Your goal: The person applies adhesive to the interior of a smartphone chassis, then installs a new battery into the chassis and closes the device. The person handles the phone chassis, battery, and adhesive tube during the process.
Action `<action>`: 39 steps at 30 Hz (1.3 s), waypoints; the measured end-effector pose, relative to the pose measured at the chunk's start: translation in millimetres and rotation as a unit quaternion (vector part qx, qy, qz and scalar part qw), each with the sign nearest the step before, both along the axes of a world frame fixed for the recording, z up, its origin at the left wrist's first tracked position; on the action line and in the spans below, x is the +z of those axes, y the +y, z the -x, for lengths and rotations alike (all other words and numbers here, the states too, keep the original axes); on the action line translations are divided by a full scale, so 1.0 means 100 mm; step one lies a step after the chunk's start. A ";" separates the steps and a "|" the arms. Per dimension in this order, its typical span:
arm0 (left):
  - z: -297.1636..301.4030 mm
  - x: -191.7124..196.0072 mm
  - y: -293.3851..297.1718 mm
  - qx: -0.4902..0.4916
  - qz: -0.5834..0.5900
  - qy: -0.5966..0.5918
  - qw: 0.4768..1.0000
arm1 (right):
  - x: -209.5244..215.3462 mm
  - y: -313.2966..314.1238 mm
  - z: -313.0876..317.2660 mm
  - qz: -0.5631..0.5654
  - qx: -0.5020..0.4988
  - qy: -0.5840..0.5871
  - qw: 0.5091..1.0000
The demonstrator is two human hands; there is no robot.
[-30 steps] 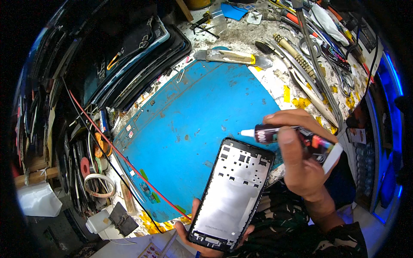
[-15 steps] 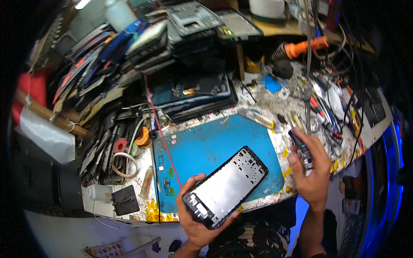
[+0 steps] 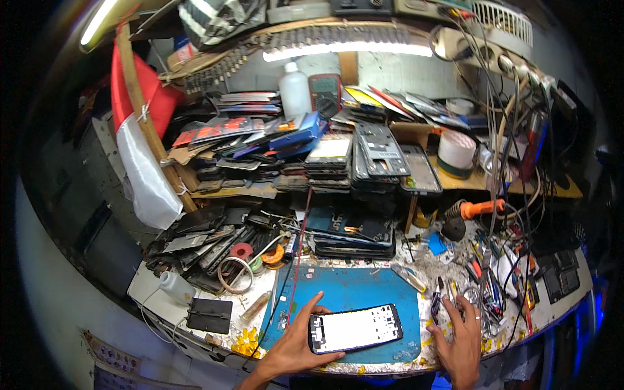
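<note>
One phone frame (image 3: 355,330), not yet covered, is gripped in the left hand (image 3: 296,344); the right hand (image 3: 460,344), half-spread, seemingly empty, is held near a dark tube (image 3: 436,305).

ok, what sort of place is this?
Likely a phone repair bench: the left hand holds a phone frame above a blue work mat, and a red multimeter stands on the shelf behind.

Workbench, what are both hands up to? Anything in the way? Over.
Left hand holding phone frame over blue mat. Right hand open by dark tube, contact unclear. Red cable crossing mat's left side.
</note>
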State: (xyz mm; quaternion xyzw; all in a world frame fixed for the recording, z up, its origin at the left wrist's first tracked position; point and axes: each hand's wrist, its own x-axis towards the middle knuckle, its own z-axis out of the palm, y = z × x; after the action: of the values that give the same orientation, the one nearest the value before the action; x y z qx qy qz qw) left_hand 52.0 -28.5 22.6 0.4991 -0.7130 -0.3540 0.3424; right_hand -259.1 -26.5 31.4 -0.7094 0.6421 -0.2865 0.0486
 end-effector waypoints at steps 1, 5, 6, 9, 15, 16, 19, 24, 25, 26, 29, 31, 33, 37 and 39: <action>-0.03 0.00 -0.01 -0.006 0.018 -0.023 1.000 | 0.03 0.00 0.00 -0.005 0.006 -0.002 1.000; -0.11 0.00 -0.05 -0.045 0.098 -0.101 0.989 | 0.28 -0.02 -0.09 0.013 0.062 -0.001 0.998; -0.11 -0.01 -0.06 -0.058 0.105 -0.126 0.985 | 0.38 -0.04 -0.12 0.025 0.079 0.016 0.996; -0.13 -0.06 -0.04 -0.056 0.107 -0.164 0.979 | 0.83 -0.22 -0.32 0.016 0.134 0.009 0.991; -0.14 -0.20 0.00 -0.048 0.161 -0.155 0.974 | 1.80 -1.43 -1.30 0.221 0.279 -0.006 0.935; -0.14 -0.21 0.01 -0.047 0.164 -0.152 0.974 | 1.93 -1.69 -1.60 0.289 0.295 -0.032 0.910; -0.14 -0.23 0.02 -0.049 0.170 -0.134 0.975 | 2.25 -2.39 -2.29 0.176 0.210 0.016 0.962; -0.17 -0.19 0.05 -0.050 0.169 -0.074 0.982 | 2.32 -3.02 -2.92 0.048 0.121 0.133 0.983; -0.18 -0.17 0.06 -0.048 0.168 -0.058 0.983 | 2.29 -3.08 -2.98 0.030 0.106 0.163 0.980; -0.19 -0.16 0.10 -0.015 0.186 -0.068 0.980 | 2.30 -3.13 -3.03 0.046 0.109 0.171 0.978; -0.22 -0.12 0.16 -0.023 0.186 -0.037 0.982 | 2.37 -3.22 -3.09 0.004 0.121 0.194 0.973; -0.23 -0.10 0.19 -0.024 0.172 -0.035 0.984 | 2.45 -3.23 -3.09 -0.027 0.106 0.196 0.975; -0.23 -0.09 0.18 -0.028 0.172 -0.030 0.984 | 2.53 -3.20 -3.05 0.000 0.079 0.210 0.975; -0.21 -0.09 0.10 -0.041 0.210 -0.037 0.976 | 2.66 -3.04 -2.84 -0.030 0.084 0.156 0.984; -0.19 -0.09 0.08 -0.037 0.209 -0.048 0.976 | 2.70 -2.94 -2.69 -0.071 0.100 0.113 0.986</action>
State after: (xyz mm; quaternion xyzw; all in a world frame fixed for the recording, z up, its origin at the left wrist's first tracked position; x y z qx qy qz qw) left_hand 70.7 -20.8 14.1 0.4062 -0.8049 -0.1848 0.3912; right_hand 9.9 -320.3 301.2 -0.7928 0.5877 -0.1517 0.0549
